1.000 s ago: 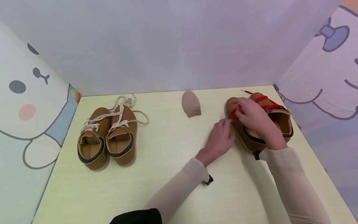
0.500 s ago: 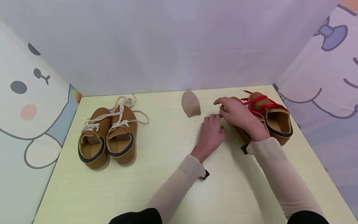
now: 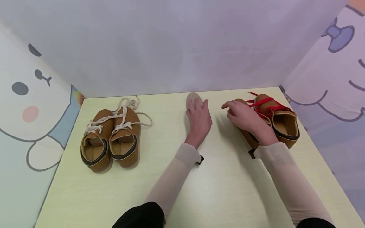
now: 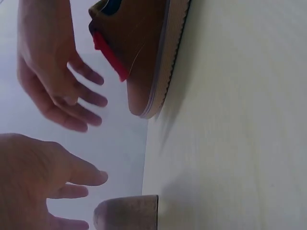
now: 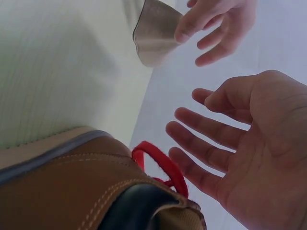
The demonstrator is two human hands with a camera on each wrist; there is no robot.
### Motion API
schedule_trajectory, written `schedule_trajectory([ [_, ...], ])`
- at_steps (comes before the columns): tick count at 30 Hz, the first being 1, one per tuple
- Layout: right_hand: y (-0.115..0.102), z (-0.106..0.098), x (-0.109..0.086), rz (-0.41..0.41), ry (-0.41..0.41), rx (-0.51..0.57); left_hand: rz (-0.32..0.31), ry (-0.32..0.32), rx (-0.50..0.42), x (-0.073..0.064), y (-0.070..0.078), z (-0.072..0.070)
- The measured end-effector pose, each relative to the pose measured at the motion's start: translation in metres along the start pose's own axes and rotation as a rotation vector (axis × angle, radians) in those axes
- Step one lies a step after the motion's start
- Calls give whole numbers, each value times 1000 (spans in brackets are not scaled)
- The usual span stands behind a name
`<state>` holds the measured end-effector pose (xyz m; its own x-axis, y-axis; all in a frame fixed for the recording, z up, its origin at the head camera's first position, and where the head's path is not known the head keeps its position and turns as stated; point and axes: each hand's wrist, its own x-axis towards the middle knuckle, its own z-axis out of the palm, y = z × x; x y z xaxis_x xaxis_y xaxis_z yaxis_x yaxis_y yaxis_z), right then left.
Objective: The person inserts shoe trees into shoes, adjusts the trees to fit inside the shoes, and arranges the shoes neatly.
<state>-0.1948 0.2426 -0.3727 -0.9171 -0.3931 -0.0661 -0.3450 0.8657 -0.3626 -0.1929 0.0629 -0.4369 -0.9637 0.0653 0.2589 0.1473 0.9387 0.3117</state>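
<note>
My left hand, fingers spread, reaches over a small beige piece with a rounded end, which stands at the table's back. In the left wrist view the thumb and fingers are apart from that piece. My right hand hovers with loose fingers over the left shoe of a brown pair with red laces, hiding part of it. In the right wrist view the palm holds nothing, and a red lace loops up from the brown shoe beside the fingers.
A second pair of brown shoes with cream laces stands side by side on the left of the pale table. The other red-laced shoe stands by the right edge. A plain wall rises behind; printed panels flank both sides.
Both hands have left the red laces. My left hand has moved left and away to the beige piece, its fingers opening out. My right hand shifted slightly left, then stayed over the shoe.
</note>
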Motion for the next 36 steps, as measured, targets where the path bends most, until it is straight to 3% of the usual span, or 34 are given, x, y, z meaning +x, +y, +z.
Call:
schedule_trajectory([
  [4,4,-2,-5,10,9,-1,-19,-61,-42,6,-8,1],
  [8,10,-8,-14,27,22,6,4,-94,-74,7,-14,4],
  [16,26,-26,-31,107,13,-19,39,-93,-63,6,-18,6],
  [20,37,-32,-40,110,50,-9,46,-68,-74,5,-18,4],
  [28,57,-41,-60,91,140,-39,78,-28,-184,3,-9,-15],
  [36,77,-51,-80,79,220,-76,140,-71,-155,-5,14,-44],
])
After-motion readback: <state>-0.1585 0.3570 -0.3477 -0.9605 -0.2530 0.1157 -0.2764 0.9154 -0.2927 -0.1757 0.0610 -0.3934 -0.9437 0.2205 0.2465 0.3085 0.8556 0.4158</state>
